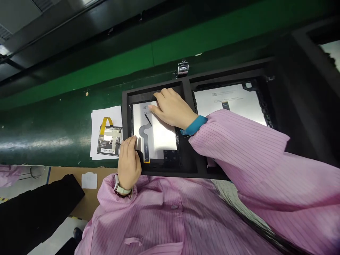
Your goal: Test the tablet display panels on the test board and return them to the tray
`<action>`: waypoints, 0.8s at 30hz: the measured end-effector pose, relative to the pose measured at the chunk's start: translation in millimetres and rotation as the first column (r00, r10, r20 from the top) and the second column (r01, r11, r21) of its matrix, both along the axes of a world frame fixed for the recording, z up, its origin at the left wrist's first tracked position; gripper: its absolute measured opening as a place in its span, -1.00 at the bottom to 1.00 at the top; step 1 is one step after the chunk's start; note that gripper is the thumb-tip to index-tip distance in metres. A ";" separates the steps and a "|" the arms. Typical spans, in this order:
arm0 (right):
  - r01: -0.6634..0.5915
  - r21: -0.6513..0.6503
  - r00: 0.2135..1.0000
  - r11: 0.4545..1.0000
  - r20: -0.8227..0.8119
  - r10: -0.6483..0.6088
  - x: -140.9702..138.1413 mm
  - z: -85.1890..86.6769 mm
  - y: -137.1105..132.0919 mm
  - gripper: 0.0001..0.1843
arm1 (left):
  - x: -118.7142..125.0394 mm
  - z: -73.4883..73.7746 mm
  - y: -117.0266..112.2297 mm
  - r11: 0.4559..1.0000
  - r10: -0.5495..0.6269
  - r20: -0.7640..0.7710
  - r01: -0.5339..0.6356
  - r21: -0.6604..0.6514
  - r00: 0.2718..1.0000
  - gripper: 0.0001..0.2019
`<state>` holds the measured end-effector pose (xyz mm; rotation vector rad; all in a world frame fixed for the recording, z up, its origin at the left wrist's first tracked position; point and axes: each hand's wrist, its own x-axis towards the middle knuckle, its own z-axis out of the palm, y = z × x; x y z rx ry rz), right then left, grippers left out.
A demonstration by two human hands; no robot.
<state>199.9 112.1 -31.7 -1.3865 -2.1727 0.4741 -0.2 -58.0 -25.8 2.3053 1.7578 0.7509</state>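
One flat silver rectangular panel (pixel 159 138) lies in the leftmost compartment of the black foam tray (pixel 125 117); over that compartment's far side spreads the right hand (pixel 172 108), thumb apart, while the left hand (pixel 129 163), fingers together, covers the tray's left wall; whether either grips, I cannot tell.

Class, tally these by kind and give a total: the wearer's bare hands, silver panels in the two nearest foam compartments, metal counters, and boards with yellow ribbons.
Bare hands: 2
Silver rectangular panels in black foam tray: 2
Silver metal counter: 1
Black square board with yellow ribbon: 1
Total: 6
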 end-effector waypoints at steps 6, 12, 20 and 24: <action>0.032 -0.016 0.994 0.999 -0.107 -0.033 0.0 12.5 4.1 -0.59 | 0.0 -1.9 -0.4 0.997 0.072 0.055 -0.071 -0.003 0.996 -0.45; 0.072 0.163 0.970 0.984 -0.242 -0.030 12.2 57.1 -14.4 -0.69 | -15.1 5.3 4.5 0.967 0.231 0.313 -0.183 -0.175 0.921 -0.48; 0.082 0.230 0.933 0.970 -0.359 0.006 22.7 83.6 -30.6 -0.79 | -7.2 32.7 17.8 0.946 0.295 0.693 -0.100 -0.308 0.657 -0.68; 0.083 0.218 0.928 0.972 -0.372 0.004 36.5 83.4 -38.8 -0.64 | -0.6 48.9 24.2 0.927 0.356 0.831 -0.051 -0.371 0.427 -0.58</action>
